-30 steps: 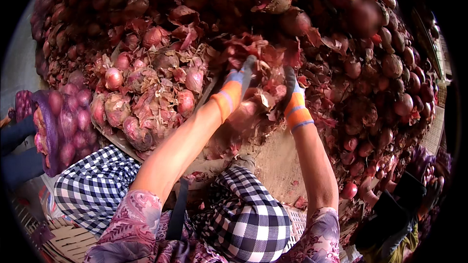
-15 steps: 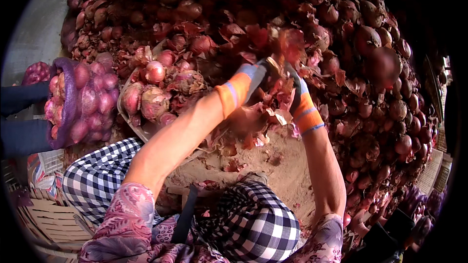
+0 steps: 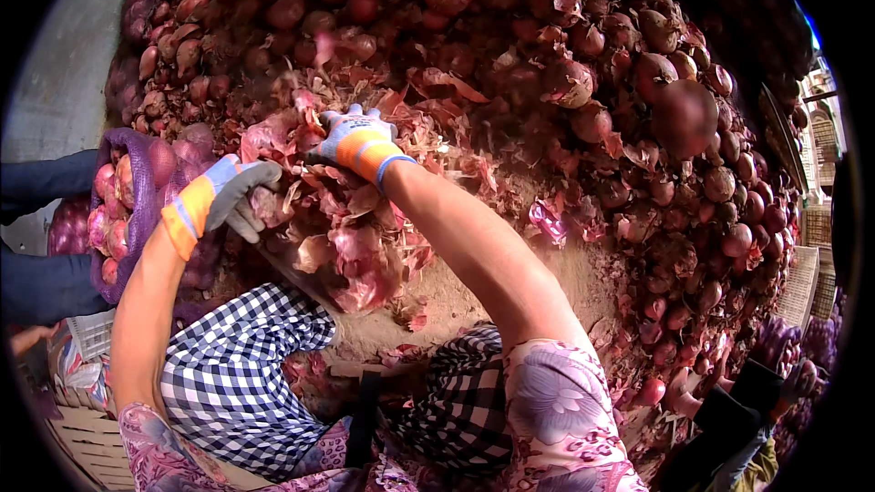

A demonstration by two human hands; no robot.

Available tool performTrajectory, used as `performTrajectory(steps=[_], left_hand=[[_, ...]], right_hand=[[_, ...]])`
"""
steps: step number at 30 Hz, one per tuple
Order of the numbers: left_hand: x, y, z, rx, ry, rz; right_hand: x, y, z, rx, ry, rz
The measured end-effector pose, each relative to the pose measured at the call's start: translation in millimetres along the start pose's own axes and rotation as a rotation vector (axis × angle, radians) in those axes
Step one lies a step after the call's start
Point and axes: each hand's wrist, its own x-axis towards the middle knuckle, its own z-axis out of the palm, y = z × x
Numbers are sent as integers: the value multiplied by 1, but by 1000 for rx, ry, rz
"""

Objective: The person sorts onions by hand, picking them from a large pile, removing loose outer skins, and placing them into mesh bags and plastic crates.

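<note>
Both my hands wear grey work gloves with orange and blue cuffs. At the left, my left hand (image 3: 239, 196) curls its fingers round a reddish onion (image 3: 271, 207), partly hidden by the glove. My right hand (image 3: 358, 138) is palm down with fingers spread, at the far side of a heap of loose red onion skins (image 3: 355, 241). The skins lie between and below the hands, over a shallow basket whose near rim (image 3: 305, 281) shows in part. What lies under the right palm is hidden.
A large pile of red onions (image 3: 720, 184) curves round the far side and right. Left of my left hand stands a purple mesh sack (image 3: 137, 210) of onions, beside another person's dark-clad legs (image 3: 50, 287). My checked-cloth knees (image 3: 246, 355) border the dusty ground (image 3: 456, 296).
Both hands have swung left from the middle of the pile to the basket, and the right hand has spread its fingers. Skins now cover the basket where onions showed before.
</note>
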Motion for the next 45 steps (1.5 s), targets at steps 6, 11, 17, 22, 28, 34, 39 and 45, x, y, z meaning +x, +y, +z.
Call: performTrajectory(steps=[6, 11, 17, 22, 28, 34, 39, 45], left_hand=[[74, -6, 15, 577, 690, 804], [168, -34, 39, 199, 333, 754], [198, -65, 47, 483, 523, 543], [188, -92, 49, 789, 694, 608], [191, -103, 51, 777, 721, 652], [182, -107, 45, 571, 686, 466], [188, -109, 51, 596, 680, 568], [136, -43, 75, 468, 539, 308]], right_hand=[[13, 16, 14, 36, 93, 16], [30, 29, 22, 389, 53, -174], [-4, 89, 15, 734, 461, -453], [-23, 182, -29, -216, 653, 137], [36, 258, -64, -827, 444, 248], [21, 235, -52, -798, -9, 147], [6, 255, -6, -808, 369, 175], [-61, 267, -15, -689, -36, 377]])
